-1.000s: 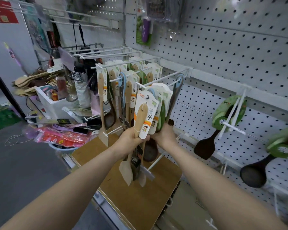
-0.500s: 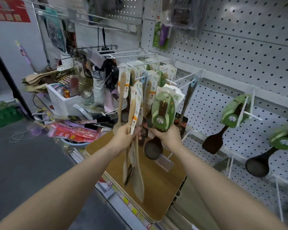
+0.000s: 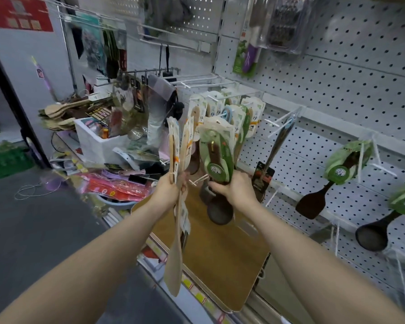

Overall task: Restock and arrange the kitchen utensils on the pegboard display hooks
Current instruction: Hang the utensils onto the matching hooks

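Note:
My left hand (image 3: 167, 191) grips a bunch of pale wooden spatulas (image 3: 177, 230) with white card tags; their blades hang down below my fist. My right hand (image 3: 233, 191) holds a dark brown ladle (image 3: 219, 212) by its handle, its green card sleeve (image 3: 218, 155) standing up above my fingers. Both hands are in front of the white pegboard (image 3: 337, 90), just below a row of white hooks (image 3: 222, 97) crowded with more carded wooden utensils (image 3: 250, 120). A black utensil (image 3: 277, 146) hangs alone on a hook to the right.
A wooden board (image 3: 220, 260) lies on the shelf under my hands. More dark utensils in green sleeves (image 3: 341, 164) hang at right. At left sit a white box (image 3: 96, 143), loose wooden spoons (image 3: 61, 111) and pink packets (image 3: 117, 185). Grey floor lies at lower left.
My hands have drawn apart: the left took the wooden spatulas off to the left, the right keeps the green-sleeved ladle. The view has shifted so the display sits further right.

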{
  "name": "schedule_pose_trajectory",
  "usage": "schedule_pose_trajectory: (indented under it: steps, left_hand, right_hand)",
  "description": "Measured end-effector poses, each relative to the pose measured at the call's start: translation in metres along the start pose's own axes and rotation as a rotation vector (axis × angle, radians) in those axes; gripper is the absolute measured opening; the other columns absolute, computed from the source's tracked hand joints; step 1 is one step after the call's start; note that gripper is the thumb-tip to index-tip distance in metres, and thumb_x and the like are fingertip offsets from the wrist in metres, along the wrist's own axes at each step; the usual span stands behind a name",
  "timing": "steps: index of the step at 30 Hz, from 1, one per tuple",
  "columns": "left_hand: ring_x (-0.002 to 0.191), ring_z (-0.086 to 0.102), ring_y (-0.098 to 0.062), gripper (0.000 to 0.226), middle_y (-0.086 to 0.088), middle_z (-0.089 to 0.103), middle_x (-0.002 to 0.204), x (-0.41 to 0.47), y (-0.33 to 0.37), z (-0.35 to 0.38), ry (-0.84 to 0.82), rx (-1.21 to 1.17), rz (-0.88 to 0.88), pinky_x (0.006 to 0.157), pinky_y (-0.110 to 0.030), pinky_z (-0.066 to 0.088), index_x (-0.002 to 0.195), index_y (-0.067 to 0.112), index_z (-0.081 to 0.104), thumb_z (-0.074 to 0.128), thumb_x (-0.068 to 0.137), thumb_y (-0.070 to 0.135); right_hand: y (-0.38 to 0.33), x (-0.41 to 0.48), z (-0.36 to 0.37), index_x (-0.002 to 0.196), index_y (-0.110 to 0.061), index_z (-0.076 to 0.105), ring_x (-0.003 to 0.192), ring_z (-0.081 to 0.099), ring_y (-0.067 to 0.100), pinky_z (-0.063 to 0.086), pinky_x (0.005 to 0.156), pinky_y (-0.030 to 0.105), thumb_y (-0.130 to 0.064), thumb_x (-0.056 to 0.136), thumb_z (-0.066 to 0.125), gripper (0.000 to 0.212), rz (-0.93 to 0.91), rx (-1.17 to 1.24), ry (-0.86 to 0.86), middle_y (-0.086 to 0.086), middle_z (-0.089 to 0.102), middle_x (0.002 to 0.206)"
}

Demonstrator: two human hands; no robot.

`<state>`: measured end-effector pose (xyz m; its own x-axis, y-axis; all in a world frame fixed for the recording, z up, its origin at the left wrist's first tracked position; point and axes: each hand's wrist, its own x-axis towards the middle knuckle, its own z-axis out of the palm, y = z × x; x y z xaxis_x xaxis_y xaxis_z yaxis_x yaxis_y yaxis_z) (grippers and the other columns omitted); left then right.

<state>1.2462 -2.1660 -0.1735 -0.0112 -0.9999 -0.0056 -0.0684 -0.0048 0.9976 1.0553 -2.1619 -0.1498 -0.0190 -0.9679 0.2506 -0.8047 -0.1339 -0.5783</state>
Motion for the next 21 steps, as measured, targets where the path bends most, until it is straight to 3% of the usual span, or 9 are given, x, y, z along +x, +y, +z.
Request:
schedule_pose_trajectory:
  steps: [2, 4, 8, 11, 13, 17, 21]
  left_hand:
    - [0.061, 0.049, -0.013, 0.029, 0.005, 0.052, 0.063, 0.002, -0.004, -0.011, -0.004, -0.021, 0.003, 0.059, -0.027, 0.039, 0.097, 0.010, 0.065, 0.048, 0.099, 0.034]
    - [0.060, 0.049, -0.011, 0.025, 0.005, 0.053, 0.064, 0.003, -0.005, -0.027, 0.019, -0.026, 0.000, 0.056, -0.024, 0.039, 0.095, 0.014, 0.064, 0.048, 0.100, 0.033]
    - [0.067, 0.054, -0.018, 0.026, 0.001, 0.057, 0.067, 0.004, -0.001, -0.071, 0.070, 0.019, 0.014, 0.062, -0.032, 0.049, 0.092, 0.016, 0.063, 0.049, 0.099, 0.036]
    - [0.058, 0.048, -0.012, 0.024, 0.002, 0.052, 0.064, 0.000, 0.005, -0.117, 0.151, 0.051, 0.022, 0.043, -0.012, 0.039, 0.082, 0.014, 0.055, 0.047, 0.101, 0.026]
    - [0.054, 0.043, -0.011, 0.028, 0.004, 0.047, 0.060, 0.000, 0.005, -0.151, 0.198, 0.077, 0.039, 0.039, -0.010, 0.033, 0.075, 0.017, 0.049, 0.046, 0.102, 0.027]
    - [0.062, 0.045, -0.017, 0.033, 0.000, 0.049, 0.064, -0.001, -0.003, -0.220, 0.270, 0.131, 0.056, 0.052, -0.022, 0.036, 0.078, 0.012, 0.052, 0.044, 0.101, 0.034]
    - [0.065, 0.049, -0.013, 0.031, 0.000, 0.054, 0.069, 0.001, -0.008, -0.273, 0.340, 0.150, 0.072, 0.055, -0.020, 0.038, 0.078, 0.012, 0.054, 0.044, 0.101, 0.029]
  right_hand:
    - [-0.012, 0.005, 0.009, 0.101, -0.010, 0.068, 0.089, 0.065, 0.027, 0.052, 0.071, 0.037, -0.046, 0.080, 0.076, 0.042, 0.020, -0.032, -0.059, 0.007, 0.071, 0.095]
    - [-0.028, 0.009, 0.020, 0.100, -0.012, 0.067, 0.085, 0.065, 0.024, 0.050, 0.067, 0.033, -0.048, 0.080, 0.075, 0.042, 0.025, -0.030, -0.098, 0.003, 0.068, 0.089]
    - [-0.064, 0.021, 0.053, 0.102, -0.015, 0.071, 0.086, 0.066, 0.023, 0.052, 0.069, 0.032, -0.051, 0.077, 0.076, 0.044, 0.010, 0.055, -0.151, 0.003, 0.072, 0.092]
    - [-0.098, 0.031, 0.084, 0.090, -0.017, 0.067, 0.083, 0.066, 0.024, 0.047, 0.063, 0.029, -0.055, 0.078, 0.074, 0.040, -0.022, 0.096, -0.191, 0.001, 0.070, 0.085]
    - [-0.125, 0.035, 0.104, 0.090, -0.020, 0.065, 0.083, 0.065, 0.022, 0.047, 0.064, 0.030, -0.055, 0.078, 0.074, 0.037, -0.040, 0.130, -0.203, 0.000, 0.069, 0.085]
    - [-0.177, 0.039, 0.144, 0.098, -0.015, 0.071, 0.086, 0.066, 0.021, 0.054, 0.072, 0.035, -0.053, 0.078, 0.075, 0.043, -0.095, 0.185, -0.236, 0.003, 0.072, 0.091]
    - [-0.219, 0.051, 0.178, 0.100, -0.015, 0.072, 0.089, 0.066, 0.021, 0.054, 0.075, 0.035, -0.052, 0.078, 0.076, 0.043, -0.158, 0.211, -0.300, 0.004, 0.073, 0.096]
